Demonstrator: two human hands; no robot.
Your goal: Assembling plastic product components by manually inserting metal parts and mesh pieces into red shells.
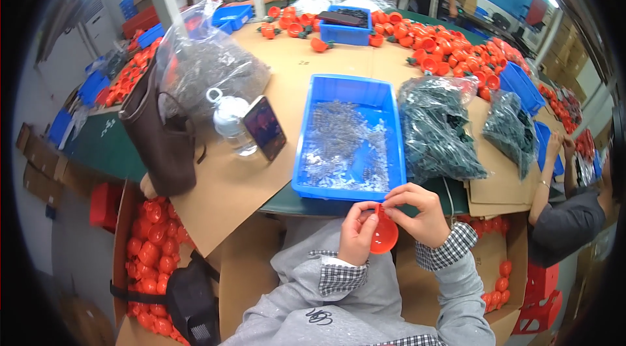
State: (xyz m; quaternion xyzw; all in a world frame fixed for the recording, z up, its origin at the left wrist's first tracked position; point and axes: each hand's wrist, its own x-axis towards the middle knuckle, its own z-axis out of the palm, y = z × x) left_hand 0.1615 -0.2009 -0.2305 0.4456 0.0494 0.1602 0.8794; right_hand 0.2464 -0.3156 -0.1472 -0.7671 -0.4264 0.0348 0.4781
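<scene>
Just off the near table edge, above my lap, is a round orange plastic cup with its hollow turned up toward me. My left hand is closed, thumb and fingers pinching the cup's upper left edge. From the other side, my right hand pinches the small tab at the top of the cup. Any tiny part between those fingertips is hidden. Directly beyond my hands, a blue bin holds many small metal pieces and small clear pieces.
Bags of dark green parts lie right of the bin. A propped phone, a bottle and a brown bag stand left. Orange cups are heaped farther back. Boxes of orange pieces flank my legs. A co-worker sits right.
</scene>
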